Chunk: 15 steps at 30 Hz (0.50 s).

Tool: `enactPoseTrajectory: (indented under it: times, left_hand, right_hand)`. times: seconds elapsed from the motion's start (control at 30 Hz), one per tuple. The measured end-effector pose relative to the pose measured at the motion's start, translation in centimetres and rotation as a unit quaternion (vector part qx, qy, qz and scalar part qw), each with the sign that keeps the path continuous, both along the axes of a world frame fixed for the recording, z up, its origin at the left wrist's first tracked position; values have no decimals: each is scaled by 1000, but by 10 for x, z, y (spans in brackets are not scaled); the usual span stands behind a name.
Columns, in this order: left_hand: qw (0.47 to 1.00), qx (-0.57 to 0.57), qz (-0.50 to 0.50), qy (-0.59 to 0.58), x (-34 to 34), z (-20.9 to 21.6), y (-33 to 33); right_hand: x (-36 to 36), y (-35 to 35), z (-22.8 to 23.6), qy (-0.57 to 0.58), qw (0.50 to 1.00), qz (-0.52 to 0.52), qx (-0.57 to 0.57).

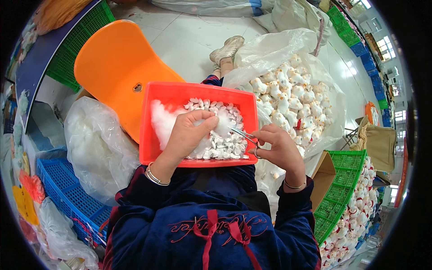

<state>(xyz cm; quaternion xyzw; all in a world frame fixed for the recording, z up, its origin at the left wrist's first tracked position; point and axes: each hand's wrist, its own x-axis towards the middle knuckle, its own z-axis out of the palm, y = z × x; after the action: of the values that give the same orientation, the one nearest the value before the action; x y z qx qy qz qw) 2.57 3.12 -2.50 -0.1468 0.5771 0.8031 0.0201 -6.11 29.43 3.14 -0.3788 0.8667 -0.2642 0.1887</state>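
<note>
A red plastic tray [189, 92] rests on my lap, filled with small white plush pieces [225, 146] and a wad of white stuffing fibre [162, 119]. My left hand [191, 132] reaches into the tray and pinches a tuft of the stuffing between thumb and fingers. At the tray's right edge my right hand [279, 146] grips metal tweezers [243, 134], tips pointing left toward the tuft. Bracelets circle both wrists.
An orange plastic chair [112, 67] stands behind the tray. A clear bag of white plush toys [292, 96] sits at right, a clear bag of stuffing [96, 148] at left. Blue crate [67, 198] lower left; green crates of toys [346, 198] lower right.
</note>
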Motion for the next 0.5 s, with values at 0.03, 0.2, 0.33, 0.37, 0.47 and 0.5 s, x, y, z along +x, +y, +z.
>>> enactPoseTrajectory:
  times: [0.03,0.2,0.33,0.37,0.47,0.5]
  left_hand:
    - [1000,10,-2,-1,0,0,-1]
    - [996,-52,-56,38,1,-7,-2]
    - [986,-100,-131,15,-5,-4,-13]
    - [984,-99,-144,8,-6,-2,-14]
    - [979,-102,-177,-4,-10,1,-16]
    - [978,-105,-183,-3,-11,2,-17]
  right_hand:
    - [-1,0,0,4,1000,6,2]
    - [-2,-2,5,-1,999,28,19]
    - [0,1,-3,-16,999,40,-6]
    - [-1,2,-2,-19,999,43,0]
    - [1,1,0,-15,998,53,3]
    - [1,0,2,-10,998,57,2]
